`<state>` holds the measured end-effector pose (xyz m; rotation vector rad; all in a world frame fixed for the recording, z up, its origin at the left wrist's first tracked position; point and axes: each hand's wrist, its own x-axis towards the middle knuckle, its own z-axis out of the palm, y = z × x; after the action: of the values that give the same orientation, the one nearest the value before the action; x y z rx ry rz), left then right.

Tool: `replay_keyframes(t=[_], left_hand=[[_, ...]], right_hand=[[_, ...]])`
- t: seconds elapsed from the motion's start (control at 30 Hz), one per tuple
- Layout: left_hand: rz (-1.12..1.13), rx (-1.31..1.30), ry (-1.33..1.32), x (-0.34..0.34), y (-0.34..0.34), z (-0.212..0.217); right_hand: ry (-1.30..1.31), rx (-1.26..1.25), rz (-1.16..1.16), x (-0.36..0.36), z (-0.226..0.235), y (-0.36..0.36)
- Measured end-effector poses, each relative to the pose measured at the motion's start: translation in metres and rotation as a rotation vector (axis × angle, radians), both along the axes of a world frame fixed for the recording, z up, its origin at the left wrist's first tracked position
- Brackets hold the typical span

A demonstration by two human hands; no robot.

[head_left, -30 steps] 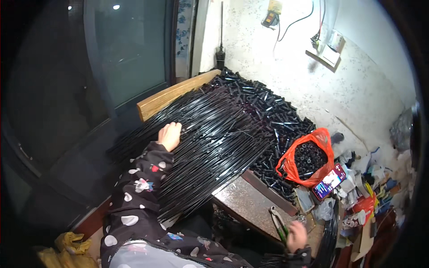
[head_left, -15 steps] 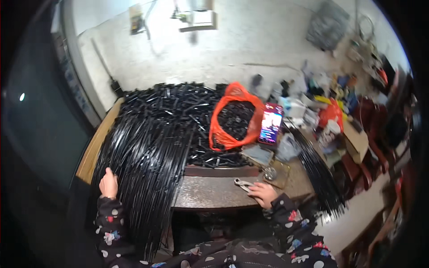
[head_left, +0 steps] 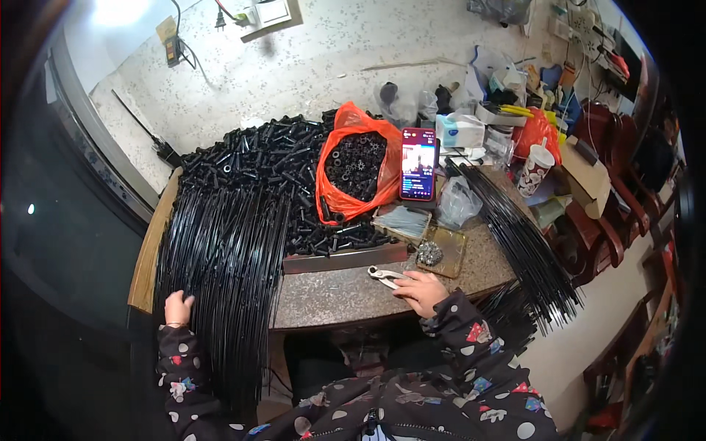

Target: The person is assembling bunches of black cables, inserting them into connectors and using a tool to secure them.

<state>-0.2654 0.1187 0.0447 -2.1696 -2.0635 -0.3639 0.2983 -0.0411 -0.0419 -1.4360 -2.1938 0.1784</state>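
Right now the left hand [head_left: 177, 307] lies flat, fingers spread and relaxed, on the near end of a big bundle of long thin black rods [head_left: 220, 250], not gripping any of them as far as can be seen. Rods run from the worktop's [head_left: 331, 294] far left side down over its near edge and hang past it beside the patterned sleeve. Right hand [head_left: 421, 289] rests on the stone worktop w/ fingers curled over the handle end of a pair of pale metal pliers [head_left: 384, 275]; pliers lie flat on the surface, jaws pointing left, and can't tell if the hand is truly clamped on them or just covering them. Behind the rods is a heap of short black tubes [head_left: 265, 158], and just right of that an orange plastic bag [head_left: 357, 165] full of small black ring-shaped parts. A phone [head_left: 418, 163] w/ lit screen leans upright next to the bag. Near the right hand sits a shallow tray [head_left: 445, 250] w/ a clump of small metal bits. 2nd bundle of black rods [head_left: 526, 246] lies diagonally at the worktop's right end, overhanging the edge. Paper cup [head_left: 535, 167] and assorted clutter stand further back right.
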Motion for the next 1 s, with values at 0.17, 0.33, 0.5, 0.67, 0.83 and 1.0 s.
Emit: replay_keyframes(t=[0.17,0.33,0.5,0.67,0.83,1.0], left_hand=[[0.01,0.169,-0.104,0.002,0.0,0.04],[0.071,0.228,-0.047,0.021,-0.02,0.082],[-0.063,-0.028,-0.436,-0.007,-0.005,0.059],[-0.164,0.117,-0.797,0.04,-0.004,0.103],[-0.36,0.065,-1.035,0.129,0.005,0.162],[-0.5,0.106,-1.319,0.2,0.003,0.193]], right_hand=[[0.028,0.004,-0.006,0.0,0.003,-0.003],[0.031,0.018,-0.034,0.002,0.0,-0.003],[0.043,0.025,-0.02,0.0,0.006,-0.002],[0.028,0.076,-0.006,-0.005,0.006,0.0],[0.0,0.038,-0.013,0.002,-0.006,-0.001],[0.0,-0.049,-0.006,0.008,-0.009,0.002]])
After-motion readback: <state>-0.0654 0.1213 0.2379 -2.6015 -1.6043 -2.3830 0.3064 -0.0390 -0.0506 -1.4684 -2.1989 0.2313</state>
